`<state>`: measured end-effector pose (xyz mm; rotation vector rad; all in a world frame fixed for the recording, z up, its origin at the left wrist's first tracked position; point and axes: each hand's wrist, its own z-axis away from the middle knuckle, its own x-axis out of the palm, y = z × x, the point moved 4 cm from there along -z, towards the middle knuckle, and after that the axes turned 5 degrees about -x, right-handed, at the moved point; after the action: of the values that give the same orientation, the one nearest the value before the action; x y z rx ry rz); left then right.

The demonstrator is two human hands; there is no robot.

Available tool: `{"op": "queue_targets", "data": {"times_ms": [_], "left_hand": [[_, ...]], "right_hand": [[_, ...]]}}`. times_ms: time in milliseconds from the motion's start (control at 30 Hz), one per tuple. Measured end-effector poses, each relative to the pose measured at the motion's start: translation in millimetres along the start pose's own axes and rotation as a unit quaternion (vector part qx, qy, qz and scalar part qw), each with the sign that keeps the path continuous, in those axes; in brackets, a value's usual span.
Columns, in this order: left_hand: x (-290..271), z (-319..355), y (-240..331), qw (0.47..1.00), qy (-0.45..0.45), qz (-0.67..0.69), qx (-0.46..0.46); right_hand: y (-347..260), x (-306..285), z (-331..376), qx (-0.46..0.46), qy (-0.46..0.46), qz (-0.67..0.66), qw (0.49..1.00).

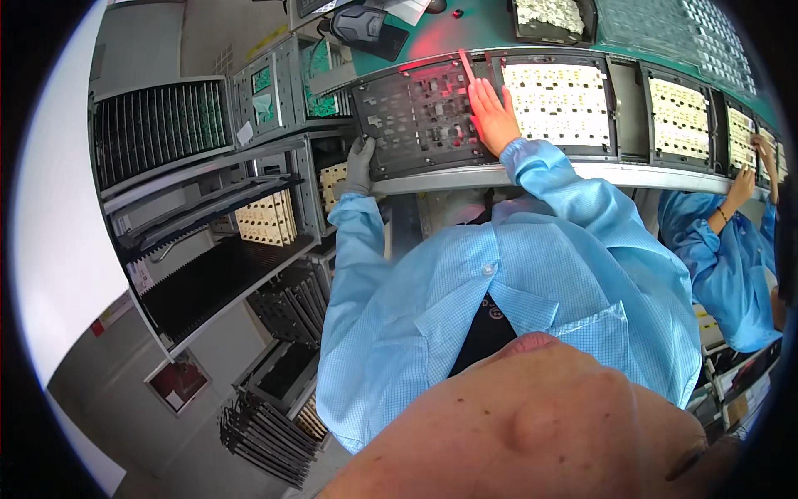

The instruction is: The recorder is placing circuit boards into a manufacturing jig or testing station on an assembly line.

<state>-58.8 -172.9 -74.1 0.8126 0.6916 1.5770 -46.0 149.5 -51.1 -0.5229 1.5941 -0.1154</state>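
A black fixture plate (407, 125) with many cutouts lies on the rail in front of me, with red light across its right half. My left hand (360, 169), in a grey glove, grips the plate's left edge with its thumb near the corner. My bare right hand (495, 115) rests with fingers stretched out at the plate's right end, beside a bright red-lit strip. Just right of that hand, a second black fixture (613, 125) carries a white circuit board panel (555, 104) dotted with dark parts. What lies under my right palm is hidden.
More panel-filled fixtures (680, 119) line the metal rail (449, 178) to the right, where a co-worker's hands (736, 191) work. A handheld scanner (359, 23) and a black bin of small white pieces (553, 18) sit behind. Slotted racks (162, 129) stand left.
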Motion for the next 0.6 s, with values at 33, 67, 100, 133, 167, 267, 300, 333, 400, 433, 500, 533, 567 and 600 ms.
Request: {"op": "queue_targets", "data": {"times_ms": [33,67,100,133,167,267,300,333,400,433,500,533,567,600], "left_hand": [[-3,-3,0,1.000,-0.005,-0.005,-0.007],[-6,-8,0,1.000,-0.010,-0.009,-0.008],[-4,-13,-3,1.000,-0.018,-0.008,-0.010],[-5,-17,-5,1.000,-0.026,-0.007,-0.013],[-7,-20,-6,0.999,-0.031,-0.017,-0.020],[-8,-28,-15,0.998,-0.037,-0.048,-0.026],[1,-29,-15,0.997,-0.036,-0.069,-0.019],[9,-28,-15,0.996,-0.030,-0.087,-0.013],[27,-27,-11,0.964,-0.003,-0.265,0.028],[37,-24,-7,0.937,0.013,-0.346,0.046],[48,-23,-7,0.940,-0.041,-0.334,0.051],[43,-23,-13,0.947,-0.051,-0.312,0.058],[65,-11,4,0.924,-0.042,-0.379,0.016],[80,-10,7,0.940,-0.147,-0.298,0.073]], "right_hand": [[-1,0,0,0.002,0.004,-0.001,1.000],[-1,0,0,0.004,0.007,-0.002,1.000],[0,0,1,0.006,0.008,0.001,1.000],[-1,0,1,0.016,-0.004,0.020,1.000],[-3,3,2,0.020,-0.002,0.024,1.000],[-3,7,4,0.031,-0.007,0.040,0.999],[0,6,5,0.045,0.002,0.040,0.998],[3,6,7,0.053,0.010,0.038,0.998],[10,4,11,0.080,0.017,0.059,0.995],[16,2,13,0.081,0.008,0.089,0.993],[18,-4,17,0.098,-0.021,0.078,0.992],[14,1,20,0.102,-0.022,0.071,0.992],[22,0,28,0.109,-0.025,0.063,0.992],[32,2,38,0.090,0.021,0.035,0.995]]}}
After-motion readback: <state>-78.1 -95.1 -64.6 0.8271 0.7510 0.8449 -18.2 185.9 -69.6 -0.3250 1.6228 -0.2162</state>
